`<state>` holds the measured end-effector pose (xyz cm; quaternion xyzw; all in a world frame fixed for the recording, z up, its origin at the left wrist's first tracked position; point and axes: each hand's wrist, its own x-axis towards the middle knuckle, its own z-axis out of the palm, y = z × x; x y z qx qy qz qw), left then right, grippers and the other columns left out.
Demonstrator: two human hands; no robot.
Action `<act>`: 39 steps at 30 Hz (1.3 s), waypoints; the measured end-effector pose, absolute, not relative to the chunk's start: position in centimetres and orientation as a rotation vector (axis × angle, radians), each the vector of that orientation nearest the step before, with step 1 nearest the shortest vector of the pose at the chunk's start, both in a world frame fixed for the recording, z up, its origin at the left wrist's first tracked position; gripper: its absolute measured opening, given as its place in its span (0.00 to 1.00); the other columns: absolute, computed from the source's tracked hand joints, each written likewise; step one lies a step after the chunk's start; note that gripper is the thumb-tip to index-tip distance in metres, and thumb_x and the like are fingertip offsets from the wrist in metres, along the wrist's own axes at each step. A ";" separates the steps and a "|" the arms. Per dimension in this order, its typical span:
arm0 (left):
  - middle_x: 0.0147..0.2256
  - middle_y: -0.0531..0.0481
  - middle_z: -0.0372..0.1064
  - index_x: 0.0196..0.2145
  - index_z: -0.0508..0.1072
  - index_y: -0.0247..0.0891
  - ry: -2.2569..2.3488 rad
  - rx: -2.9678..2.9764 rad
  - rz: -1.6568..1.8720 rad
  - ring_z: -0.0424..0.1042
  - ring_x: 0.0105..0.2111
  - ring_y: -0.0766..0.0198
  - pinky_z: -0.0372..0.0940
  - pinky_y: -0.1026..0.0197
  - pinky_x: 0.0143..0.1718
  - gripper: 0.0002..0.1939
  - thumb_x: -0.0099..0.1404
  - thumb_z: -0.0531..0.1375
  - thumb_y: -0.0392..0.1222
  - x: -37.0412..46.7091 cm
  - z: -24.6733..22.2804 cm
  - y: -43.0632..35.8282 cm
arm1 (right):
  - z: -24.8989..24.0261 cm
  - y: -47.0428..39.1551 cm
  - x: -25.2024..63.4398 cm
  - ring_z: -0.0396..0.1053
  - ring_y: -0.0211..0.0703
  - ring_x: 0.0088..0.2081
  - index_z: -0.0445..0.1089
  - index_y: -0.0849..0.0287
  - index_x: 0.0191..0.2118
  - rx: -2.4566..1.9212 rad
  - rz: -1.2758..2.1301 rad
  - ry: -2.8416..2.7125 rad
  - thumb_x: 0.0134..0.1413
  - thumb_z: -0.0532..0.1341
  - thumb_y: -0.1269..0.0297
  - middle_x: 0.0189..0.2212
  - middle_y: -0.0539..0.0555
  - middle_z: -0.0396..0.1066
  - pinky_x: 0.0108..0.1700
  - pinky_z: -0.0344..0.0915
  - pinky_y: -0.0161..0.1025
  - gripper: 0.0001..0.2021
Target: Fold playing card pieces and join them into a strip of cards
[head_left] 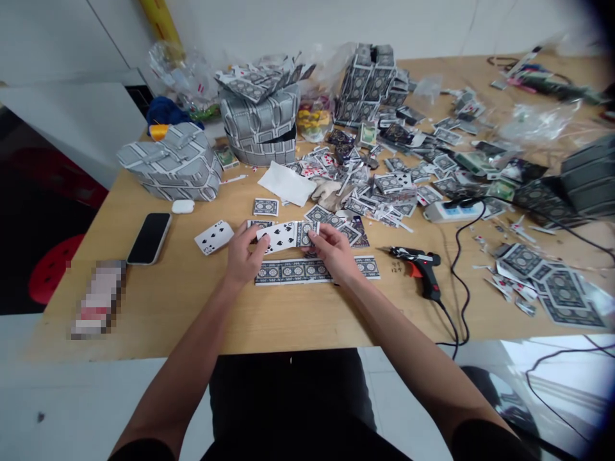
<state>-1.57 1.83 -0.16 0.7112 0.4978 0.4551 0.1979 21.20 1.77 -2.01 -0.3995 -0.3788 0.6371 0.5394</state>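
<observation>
My left hand (243,257) pinches the left end of a face-up playing card (281,237) with black spade pips. At its right end the card meets a card showing its patterned back (303,234), and my right hand (335,252) grips that one between thumb and fingers. Whether the two are joined, I cannot tell. Just below the hands lies a long strip of cards (294,271), backs up, edge to edge. A loose spade card (214,237) rests left of my left hand. Farther back, a single face-down card (266,207) lies on the wooden table (192,320).
A black glue gun (423,267) lies right of my right arm, its cord running near a white power strip (454,211). Woven card baskets (259,121) stand at the back. Cut card scraps (398,182) cover the back right. A phone (150,238) lies at left.
</observation>
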 end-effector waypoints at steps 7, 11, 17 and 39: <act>0.30 0.50 0.65 0.27 0.64 0.42 1.386 1.971 1.246 0.67 0.34 0.57 0.61 0.54 0.36 0.15 0.73 0.60 0.42 -1.8 -0.5 2.0 | -2.6 1.9 21.3 0.75 0.45 0.39 0.81 0.52 0.39 -0.945 1.517 -0.892 0.48 0.79 0.45 0.37 0.49 0.80 0.44 0.80 0.45 0.19; 0.29 0.52 0.62 0.26 0.62 0.42 1.369 1.947 1.258 0.65 0.31 0.59 0.58 0.56 0.33 0.16 0.72 0.60 0.42 -1.8 -0.4 2.0 | -2.5 1.9 21.3 0.75 0.46 0.40 0.81 0.52 0.39 -0.956 1.527 -0.883 0.47 0.79 0.45 0.37 0.50 0.80 0.43 0.79 0.45 0.20; 0.28 0.52 0.61 0.26 0.62 0.41 1.338 1.932 1.247 0.64 0.31 0.60 0.56 0.56 0.34 0.17 0.72 0.60 0.42 -2.0 -0.6 2.1 | -2.4 1.9 21.4 0.76 0.46 0.39 0.82 0.53 0.39 -0.943 1.549 -0.887 0.46 0.80 0.45 0.36 0.50 0.80 0.42 0.78 0.44 0.20; 0.26 0.54 0.55 0.23 0.59 0.41 1.222 1.872 1.167 0.59 0.28 0.61 0.52 0.55 0.31 0.19 0.70 0.60 0.43 -2.4 -0.4 2.5 | -2.0 1.8 21.6 0.74 0.43 0.35 0.81 0.54 0.38 -0.946 1.586 -0.945 0.47 0.79 0.46 0.33 0.50 0.79 0.37 0.78 0.41 0.19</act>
